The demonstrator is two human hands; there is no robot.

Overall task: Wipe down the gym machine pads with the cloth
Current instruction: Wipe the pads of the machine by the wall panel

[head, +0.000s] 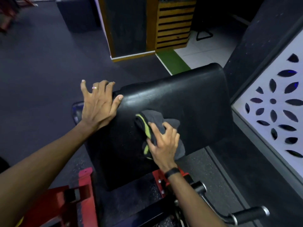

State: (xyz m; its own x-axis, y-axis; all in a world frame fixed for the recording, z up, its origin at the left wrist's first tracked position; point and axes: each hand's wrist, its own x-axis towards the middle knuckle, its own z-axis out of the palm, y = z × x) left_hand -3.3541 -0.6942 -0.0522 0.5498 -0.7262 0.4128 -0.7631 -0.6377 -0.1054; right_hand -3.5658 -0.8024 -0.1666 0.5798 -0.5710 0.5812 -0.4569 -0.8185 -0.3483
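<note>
A dark rubber floor (41, 63) spreads left; a slatted wooden cabinet (173, 25) stands beyond a green strip (173, 61); a white cut-out flower panel (270, 104) lines the right

no text, label, brand or number can be read anywhere here.

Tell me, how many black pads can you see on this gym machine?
1. A single black pad fills the middle of the view, with the left hand resting on its left edge and the right hand pressing a grey cloth onto it. Other pads may lie out of view.
</note>
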